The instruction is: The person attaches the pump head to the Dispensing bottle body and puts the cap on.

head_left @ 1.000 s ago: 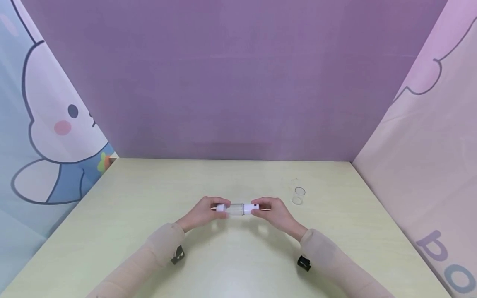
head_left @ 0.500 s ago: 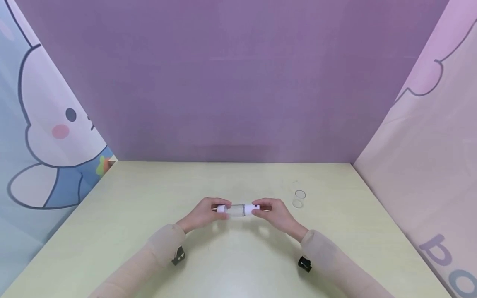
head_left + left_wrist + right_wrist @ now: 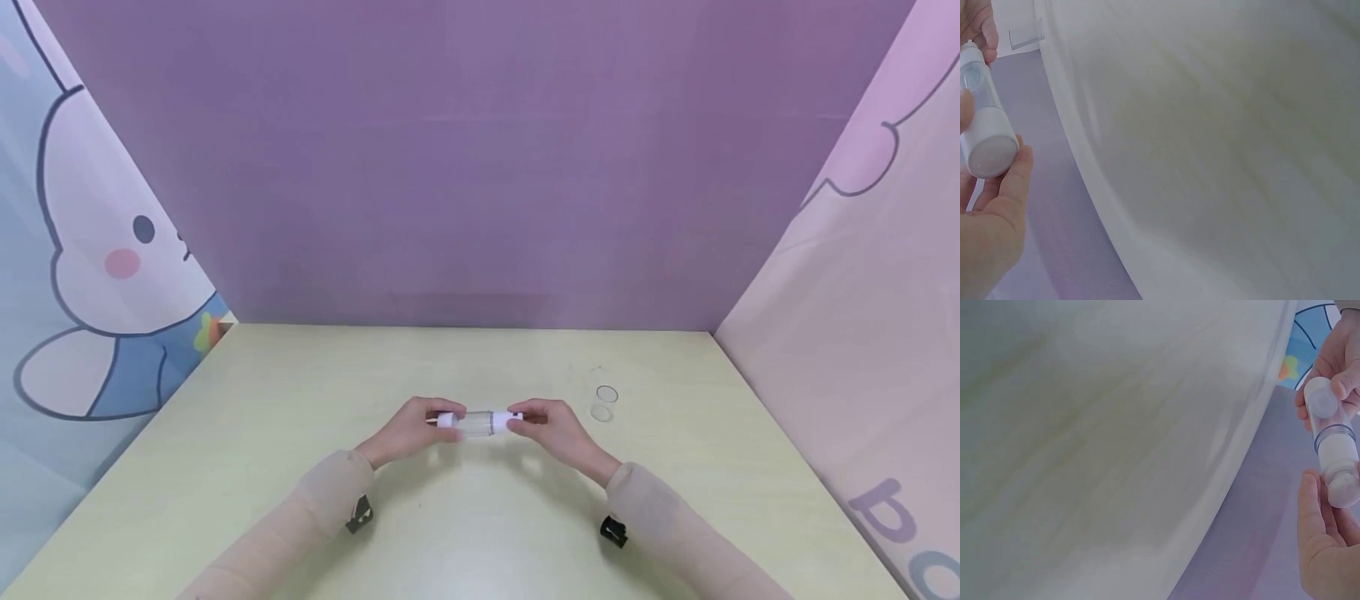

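Note:
A small pump bottle (image 3: 475, 424), with a clear middle and white ends, lies sideways between the two hands above the table. The left hand (image 3: 411, 428) holds its white base, thumb on the near side and fingers on the far side. At the other end, the right hand (image 3: 558, 432) pinches the white collar and pump part. The round base (image 3: 992, 156) faces the left wrist camera. In the right wrist view the white pump head (image 3: 1342, 489) shows near the right fingers, and a dark ring circles the bottle body. Fingers hide parts of both ends.
A clear, hollow cylinder (image 3: 604, 403), like a transparent cap, is on the pale table (image 3: 480, 533) to the right of the right hand. A purple panel (image 3: 480, 167) rises behind the table, with printed cloth along both sides.
The head view has shifted slightly, so the table edge and clear cylinder appear a little lower. Both hands keep their hold on the pump bottle, with barely any visible movement.

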### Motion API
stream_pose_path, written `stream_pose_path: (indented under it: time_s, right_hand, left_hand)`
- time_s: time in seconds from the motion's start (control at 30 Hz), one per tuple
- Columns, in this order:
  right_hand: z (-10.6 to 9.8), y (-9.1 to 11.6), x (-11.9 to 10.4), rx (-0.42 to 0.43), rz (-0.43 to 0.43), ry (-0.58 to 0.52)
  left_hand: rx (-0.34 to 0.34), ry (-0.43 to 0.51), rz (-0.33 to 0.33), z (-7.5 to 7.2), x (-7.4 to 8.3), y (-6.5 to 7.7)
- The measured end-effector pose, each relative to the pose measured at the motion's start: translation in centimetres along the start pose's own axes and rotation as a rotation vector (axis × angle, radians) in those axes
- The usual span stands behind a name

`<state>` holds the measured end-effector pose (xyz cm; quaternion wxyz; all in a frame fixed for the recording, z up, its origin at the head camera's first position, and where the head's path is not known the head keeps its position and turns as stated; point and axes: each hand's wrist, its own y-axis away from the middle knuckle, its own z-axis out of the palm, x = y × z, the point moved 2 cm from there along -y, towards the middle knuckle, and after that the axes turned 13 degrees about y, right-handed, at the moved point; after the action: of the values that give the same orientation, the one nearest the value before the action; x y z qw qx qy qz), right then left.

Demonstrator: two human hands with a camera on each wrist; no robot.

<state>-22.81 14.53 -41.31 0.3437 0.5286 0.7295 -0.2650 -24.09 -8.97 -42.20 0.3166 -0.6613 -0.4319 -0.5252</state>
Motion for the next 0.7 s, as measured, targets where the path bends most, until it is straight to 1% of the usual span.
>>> stream_pose_path:
  time_s: [0.33, 0.53, 0.7]
  right_hand:
    - [-0.20, 0.11, -0.13, -0.004, 0.017, 0.010]
    - [-0.42, 0.08, -0.11, -0.002, 0.012, 0.008]
    - [-0.57, 0.16, -0.03, -0.013, 0.005, 0.023]
  left_hand:
    - [-0.001, -0.018, 0.001, 0.09, -0.08, -0.28]
    - [0.006, -0.007, -0.002, 0.25, 0.11, -0.38]
    - [0.002, -0.015, -0.001, 0.37, -0.05, -0.50]
